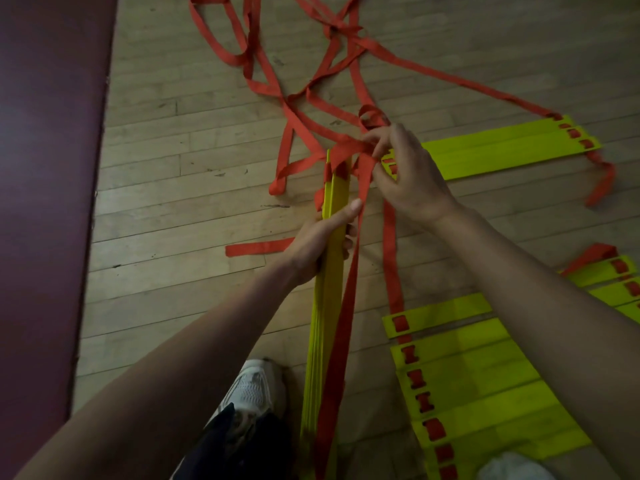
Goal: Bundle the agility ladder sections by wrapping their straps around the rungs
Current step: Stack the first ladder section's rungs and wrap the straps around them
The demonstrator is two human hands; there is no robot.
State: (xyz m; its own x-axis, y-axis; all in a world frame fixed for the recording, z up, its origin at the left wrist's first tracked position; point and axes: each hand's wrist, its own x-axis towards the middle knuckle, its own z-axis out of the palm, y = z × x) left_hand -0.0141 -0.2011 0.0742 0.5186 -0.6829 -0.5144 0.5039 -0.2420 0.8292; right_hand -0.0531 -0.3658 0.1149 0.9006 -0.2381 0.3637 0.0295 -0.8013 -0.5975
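The left hand (322,240) is closed around a stack of yellow rungs (325,323) held on edge, with its thumb lying straight along the top. Just past that grip, at the far end of the stack, the right hand (405,174) pinches a red strap (349,148) between thumb and fingertips where it crosses over the rung ends. From the pinch a red length runs back toward the person, close beside the stack and touching the left thumb's tip.

Beyond the right hand, loose straps (273,88) sprawl in a tangle over the wooden floor (166,140). Right of the pinch, a few flat rungs (502,150) lie side by side on the boards with red webbing threaded through their end slots. Nearer the person, under the right forearm, a fan of rungs (467,372) lies overlapped on the floor. Below the left wrist a white shoe (252,386) shows beside the stack's near end. Well off to the left of the grip lies a dark red mat (45,168).
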